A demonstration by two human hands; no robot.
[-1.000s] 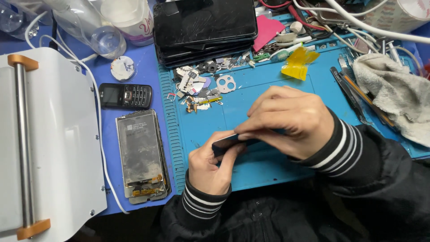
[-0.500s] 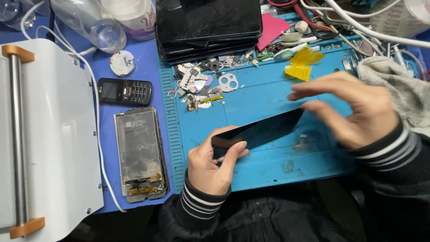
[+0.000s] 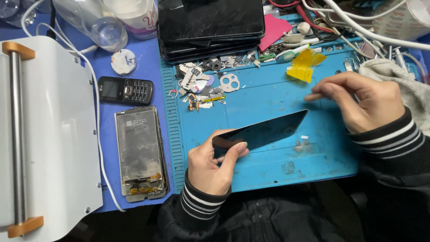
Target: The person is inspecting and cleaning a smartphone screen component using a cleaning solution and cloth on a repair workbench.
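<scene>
right hand [image 3: 365,101] — off black panel [image 3: 264,131]

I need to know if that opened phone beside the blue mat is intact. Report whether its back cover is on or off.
Off. The opened phone lies flat on the table with its metal inner plate and lower circuitry bare.

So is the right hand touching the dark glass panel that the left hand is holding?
Apart. The head view shows blue mat between the right hand and the far end of the dark glass panel, which only the left hand grips.

- Stack of dark tablets [image 3: 210,27], top centre.
- Small black keypad phone [image 3: 125,90], beside the opened phone body [image 3: 139,152].
- White machine [image 3: 49,130], left.
- Yellow tape scrap [image 3: 307,65] on the blue mat [image 3: 268,94].
- Grey cloth [image 3: 398,76], right.
</scene>
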